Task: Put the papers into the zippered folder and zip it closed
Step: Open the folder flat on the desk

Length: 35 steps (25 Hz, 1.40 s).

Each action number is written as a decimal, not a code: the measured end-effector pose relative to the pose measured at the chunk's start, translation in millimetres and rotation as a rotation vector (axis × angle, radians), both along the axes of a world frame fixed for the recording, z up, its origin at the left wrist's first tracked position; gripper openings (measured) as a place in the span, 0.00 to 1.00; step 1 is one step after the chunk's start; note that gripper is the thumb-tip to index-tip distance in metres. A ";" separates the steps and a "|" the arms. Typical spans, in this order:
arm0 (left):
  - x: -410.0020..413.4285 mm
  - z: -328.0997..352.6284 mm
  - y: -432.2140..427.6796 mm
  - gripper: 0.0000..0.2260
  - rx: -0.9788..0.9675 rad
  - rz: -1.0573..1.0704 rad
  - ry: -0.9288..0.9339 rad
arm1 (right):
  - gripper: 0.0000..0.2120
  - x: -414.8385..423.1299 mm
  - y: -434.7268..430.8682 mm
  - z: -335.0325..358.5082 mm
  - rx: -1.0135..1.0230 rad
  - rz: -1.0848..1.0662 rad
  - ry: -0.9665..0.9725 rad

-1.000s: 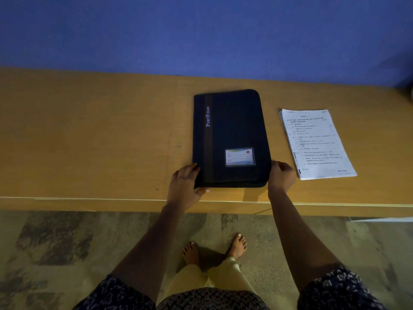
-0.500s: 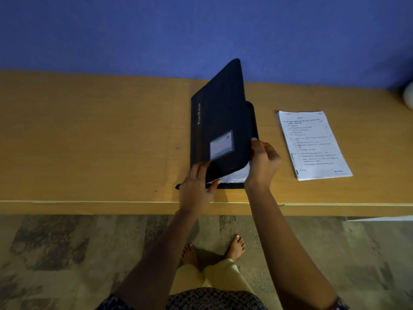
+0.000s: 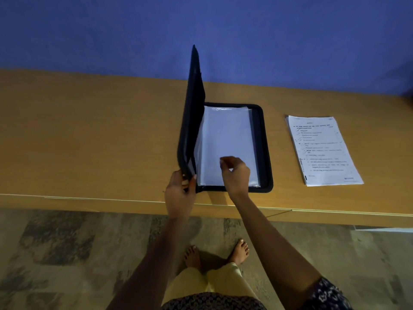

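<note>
The dark zippered folder (image 3: pixel 264 148) lies on the wooden table (image 3: pixel 89 142) with its cover (image 3: pixel 193 113) raised almost upright. Inside it, clear plastic sleeves (image 3: pixel 228 139) show pale and flat. My left hand (image 3: pixel 180 193) grips the cover's near corner and holds it up. Over the sleeves near the folder's front edge, my right hand (image 3: pixel 235 173) hovers with fingers loosely curled and nothing in it. The stack of printed papers (image 3: pixel 321 151) rests flat on the table to the right of the folder, apart from it.
A blue wall (image 3: pixel 201 30) runs behind the table. The table's front edge (image 3: pixel 312 212) lies just before my body. Below it are a patterned floor (image 3: pixel 67 253) and my bare feet (image 3: pixel 239 251).
The folder lay closed, then my right hand lifted the cover. The cover now stands nearly vertical in my left hand, and my right hand has let go and sits over the sleeves.
</note>
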<state>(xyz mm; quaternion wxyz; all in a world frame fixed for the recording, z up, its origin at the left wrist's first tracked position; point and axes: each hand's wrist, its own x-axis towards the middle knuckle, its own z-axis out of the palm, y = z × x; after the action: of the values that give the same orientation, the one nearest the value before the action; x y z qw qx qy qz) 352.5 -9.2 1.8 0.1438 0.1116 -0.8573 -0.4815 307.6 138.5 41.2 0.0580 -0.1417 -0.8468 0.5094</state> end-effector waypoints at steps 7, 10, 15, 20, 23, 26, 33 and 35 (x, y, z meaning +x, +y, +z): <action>4.1 -16.2 -27.8 0.10 0.137 0.236 -0.097 | 0.19 22.2 66.2 -60.2 0.647 0.122 -0.299; 5.7 -21.7 -43.4 0.08 0.218 0.309 -0.234 | 0.18 32.7 80.5 -70.0 0.732 0.169 -0.335; 0.5 -21.0 -60.8 0.14 0.149 0.330 -0.466 | 0.15 35.9 83.5 -72.7 0.743 0.186 -0.321; -7.4 -21.2 -70.3 0.14 0.107 0.328 -0.638 | 0.14 34.3 82.6 -71.2 0.735 0.166 -0.306; -10.1 -18.1 -70.7 0.14 0.072 0.332 -0.654 | 0.13 34.1 83.1 -71.3 0.742 0.168 -0.299; -13.7 -18.4 -73.6 0.14 0.036 0.306 -0.699 | 0.13 33.7 83.4 -71.2 0.732 0.165 -0.294; -17.4 -14.5 -66.7 0.16 -0.048 0.304 -0.713 | 0.10 31.0 91.6 -67.5 0.688 0.187 -0.258; -19.3 -11.1 -56.5 0.13 -0.083 0.295 -0.653 | 0.10 27.0 95.0 -66.3 0.674 0.191 -0.265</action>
<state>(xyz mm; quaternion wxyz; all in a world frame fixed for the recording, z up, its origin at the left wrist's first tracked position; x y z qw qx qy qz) 333.2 -65.7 -9.2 -0.0651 0.3763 -0.8515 -0.3593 334.6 233.5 -25.1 -0.0565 -0.1000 -0.9765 0.1825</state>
